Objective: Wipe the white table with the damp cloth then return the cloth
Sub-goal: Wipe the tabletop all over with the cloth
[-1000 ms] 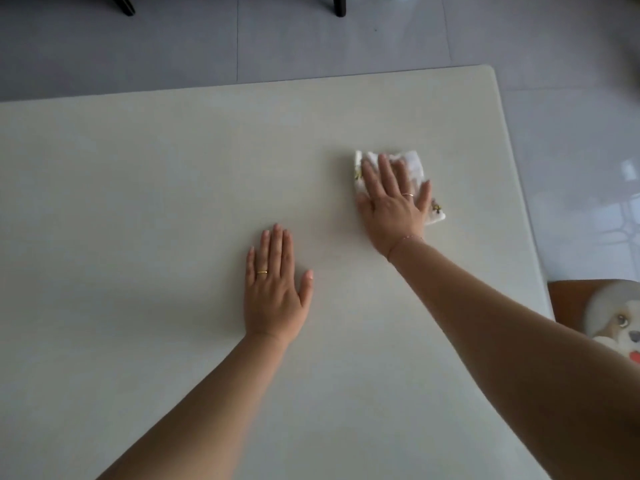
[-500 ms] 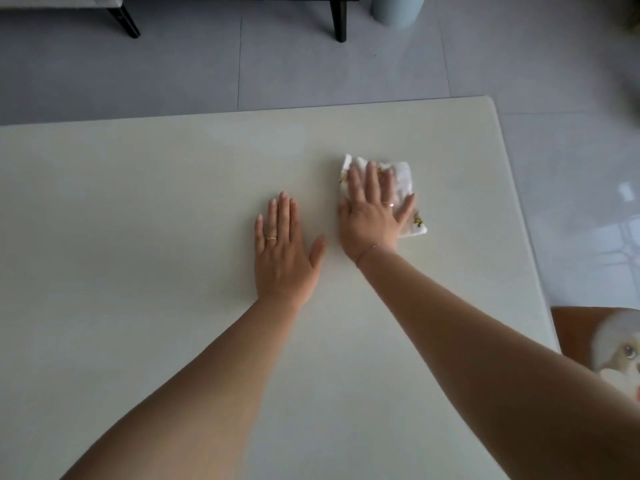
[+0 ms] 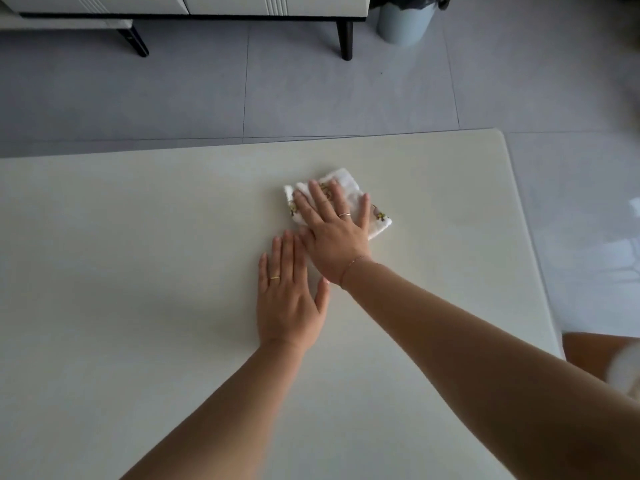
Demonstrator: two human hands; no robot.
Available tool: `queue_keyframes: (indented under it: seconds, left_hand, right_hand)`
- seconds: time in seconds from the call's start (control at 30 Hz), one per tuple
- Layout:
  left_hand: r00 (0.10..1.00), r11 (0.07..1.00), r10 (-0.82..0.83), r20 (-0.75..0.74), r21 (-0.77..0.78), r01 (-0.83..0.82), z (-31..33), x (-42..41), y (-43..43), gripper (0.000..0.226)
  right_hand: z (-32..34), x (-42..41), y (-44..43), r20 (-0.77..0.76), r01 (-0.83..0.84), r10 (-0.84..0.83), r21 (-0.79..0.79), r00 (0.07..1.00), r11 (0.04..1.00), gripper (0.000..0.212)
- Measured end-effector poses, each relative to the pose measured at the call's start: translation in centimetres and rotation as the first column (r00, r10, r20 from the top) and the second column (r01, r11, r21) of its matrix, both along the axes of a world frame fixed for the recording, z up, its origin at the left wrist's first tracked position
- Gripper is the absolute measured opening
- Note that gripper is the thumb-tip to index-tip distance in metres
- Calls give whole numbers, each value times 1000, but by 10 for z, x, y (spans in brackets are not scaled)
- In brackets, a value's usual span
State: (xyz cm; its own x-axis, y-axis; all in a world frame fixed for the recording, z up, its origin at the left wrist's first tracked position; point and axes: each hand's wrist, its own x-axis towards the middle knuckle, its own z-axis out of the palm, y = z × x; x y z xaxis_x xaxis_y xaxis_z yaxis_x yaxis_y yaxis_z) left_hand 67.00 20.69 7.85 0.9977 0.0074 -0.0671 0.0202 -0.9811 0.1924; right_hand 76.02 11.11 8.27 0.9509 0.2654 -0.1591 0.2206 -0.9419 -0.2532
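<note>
Right hand (image 3: 334, 233) is spread out flat, palm down, pressing a folded white cloth (image 3: 348, 188) onto the white table (image 3: 138, 237). Fingers aren't curled around it at all, just laid flat on top, so it's pinned rather than gripped. The cloth has a little greenish-yellow pattern on it and pokes out past the fingertips and off to the right side of the hand. It sits around the middle of the tabletop, closer to the far edge.

Left hand (image 3: 289, 299) is also flat and open, palm down on the bare table, holding nothing. It's just beside the right one, a bit nearer to the person, and its fingertips come right up against the right hand's thumb side; can't really tell if they touch. There's a ring on each hand and a thin bracelet on the right wrist.

Past the table there's grey tile floor (image 3: 346, 98), a cabinet on dark legs (image 3: 221, 8) and a pale bin (image 3: 403, 22) next to it
</note>
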Motion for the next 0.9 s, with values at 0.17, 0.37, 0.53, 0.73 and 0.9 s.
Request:
queue_keyframes:
  seconds: [0.17, 0.37, 0.53, 0.73, 0.9]
  left_hand:
    - [1000, 1000, -3, -7, -14, 3, 1, 1, 0, 71]
    - [1000, 1000, 9, -21, -9, -9, 3, 1, 0, 68]
    - [1000, 1000, 14, -8, -23, -15, 5, 1, -1, 70]
    - [1000, 1000, 1, -12, -21, -2, 4, 2, 0, 69]
    - [1000, 999, 4, 0, -37, -4, 2, 1, 1, 71]
  right_hand:
    - [-6, 42, -32, 24, 239, -239, -12, 971, 971, 52]
    - [4, 30, 33, -12, 49, -48, 36, 999, 998, 52]
    - [0, 55, 19, 13, 132, -132, 19, 991, 991, 55]
    - [6, 71, 65, -18, -13, 14, 31, 1000, 999, 53]
    - [-5, 89, 9, 41, 25, -24, -33, 999, 999, 53]
